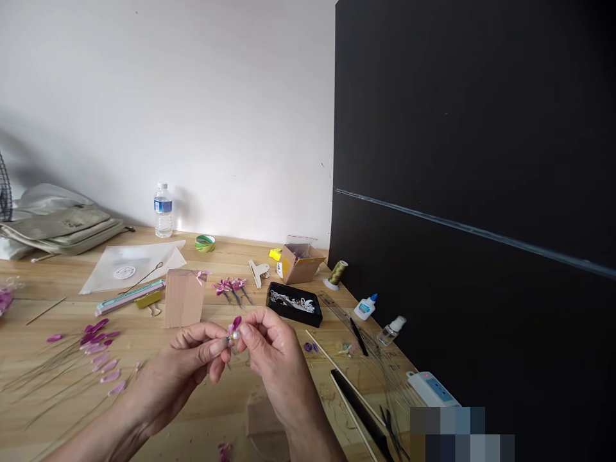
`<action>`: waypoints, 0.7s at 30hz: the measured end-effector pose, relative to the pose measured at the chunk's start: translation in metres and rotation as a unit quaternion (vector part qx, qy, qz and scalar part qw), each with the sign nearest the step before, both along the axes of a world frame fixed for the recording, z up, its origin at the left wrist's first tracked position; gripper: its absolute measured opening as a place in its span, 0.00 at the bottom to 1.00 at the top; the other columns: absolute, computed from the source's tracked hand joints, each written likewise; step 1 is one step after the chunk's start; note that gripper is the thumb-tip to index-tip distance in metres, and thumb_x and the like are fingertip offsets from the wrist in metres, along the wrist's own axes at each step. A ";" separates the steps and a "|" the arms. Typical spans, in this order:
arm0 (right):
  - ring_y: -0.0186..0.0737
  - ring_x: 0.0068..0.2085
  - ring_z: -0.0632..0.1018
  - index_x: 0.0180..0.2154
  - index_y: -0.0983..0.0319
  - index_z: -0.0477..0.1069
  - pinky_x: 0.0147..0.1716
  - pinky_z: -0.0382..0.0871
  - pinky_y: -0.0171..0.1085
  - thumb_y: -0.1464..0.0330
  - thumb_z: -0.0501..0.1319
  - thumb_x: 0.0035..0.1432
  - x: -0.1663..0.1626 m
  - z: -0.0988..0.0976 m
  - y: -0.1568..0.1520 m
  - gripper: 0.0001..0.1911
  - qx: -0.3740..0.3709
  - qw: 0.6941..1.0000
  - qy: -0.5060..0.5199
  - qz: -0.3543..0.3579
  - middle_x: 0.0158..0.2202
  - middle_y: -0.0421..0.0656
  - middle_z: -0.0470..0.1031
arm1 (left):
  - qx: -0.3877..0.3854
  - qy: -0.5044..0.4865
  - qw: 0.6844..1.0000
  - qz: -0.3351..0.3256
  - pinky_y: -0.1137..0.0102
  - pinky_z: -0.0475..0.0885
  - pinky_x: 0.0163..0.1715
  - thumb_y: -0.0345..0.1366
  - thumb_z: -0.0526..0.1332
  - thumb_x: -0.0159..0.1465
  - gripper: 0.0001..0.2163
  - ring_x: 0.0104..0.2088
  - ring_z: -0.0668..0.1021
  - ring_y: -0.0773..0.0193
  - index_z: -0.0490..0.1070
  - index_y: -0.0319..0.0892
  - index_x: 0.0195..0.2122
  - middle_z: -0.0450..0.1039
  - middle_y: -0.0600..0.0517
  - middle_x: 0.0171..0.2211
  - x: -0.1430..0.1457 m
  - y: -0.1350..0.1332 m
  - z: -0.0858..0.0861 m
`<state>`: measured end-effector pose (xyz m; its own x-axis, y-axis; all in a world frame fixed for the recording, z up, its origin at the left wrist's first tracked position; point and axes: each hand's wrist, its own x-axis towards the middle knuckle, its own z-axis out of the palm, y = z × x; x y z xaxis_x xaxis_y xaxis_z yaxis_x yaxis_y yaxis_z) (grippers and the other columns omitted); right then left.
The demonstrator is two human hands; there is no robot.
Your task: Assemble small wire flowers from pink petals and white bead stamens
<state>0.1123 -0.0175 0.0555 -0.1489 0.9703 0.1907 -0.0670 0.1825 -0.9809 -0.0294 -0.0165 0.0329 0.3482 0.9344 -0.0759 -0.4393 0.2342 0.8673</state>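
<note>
Between both hands is a small flower piece [234, 335] with a magenta petal and a white pearl bead at its centre. My left hand [195, 359] pinches it from the left between thumb and fingers. From the right, my right hand [269, 350] closes thumb and forefinger at the petal and bead; its exact grip is partly hidden. Left of my hands lie loose purple and pink petals [99, 346] on long thin wires. Beyond them, several small magenta flowers [233, 289] on dark stems lie beside a wooden block [184, 298].
A black tray [294, 321] of white parts and a cardboard box [301, 263] stand beyond my right hand. Farther right are a glue bottle [366, 307], a spray bottle [392, 330], a black comb [360, 410] and a power strip [433, 388]. A black panel [457, 160] bounds the right side.
</note>
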 end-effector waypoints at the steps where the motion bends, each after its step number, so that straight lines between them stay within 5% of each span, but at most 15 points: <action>1: 0.29 0.24 0.67 0.26 0.62 0.63 0.17 0.54 0.27 0.63 0.56 0.54 -0.001 -0.001 -0.001 0.09 0.005 1.000 0.000 -0.003 0.23 0.38 0.66 | -0.003 -0.009 1.000 0.001 0.78 0.60 0.27 0.36 0.66 0.50 0.04 0.19 0.64 0.76 0.75 0.42 0.24 0.71 0.58 0.18 0.001 0.000 0.000; 14: 0.25 0.19 0.59 0.27 0.62 0.63 0.15 0.49 0.27 0.62 0.55 0.55 -0.015 -0.017 -0.004 0.11 -0.005 0.996 0.067 -0.052 0.23 0.37 0.66 | -0.034 -0.129 0.991 0.023 0.84 0.64 0.23 0.30 0.68 0.49 0.03 0.18 0.66 0.78 0.76 0.39 0.25 0.71 0.57 0.18 0.007 0.001 -0.003; 21: 0.23 0.16 0.52 0.25 0.61 0.61 0.14 0.45 0.26 0.66 0.59 0.49 -0.010 -0.010 -0.001 0.09 -0.017 0.993 0.113 -0.030 0.17 0.31 0.58 | -0.051 -0.094 0.994 0.022 0.83 0.64 0.21 0.32 0.69 0.47 0.04 0.17 0.66 0.78 0.75 0.37 0.23 0.72 0.56 0.18 0.008 -0.001 0.001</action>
<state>0.1022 -0.0181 0.0453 -0.0468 0.9826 0.1795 -0.2756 0.1600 -0.9479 -0.0218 -0.0175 0.0338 0.3244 0.9396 -0.1093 -0.6025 0.2943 0.7419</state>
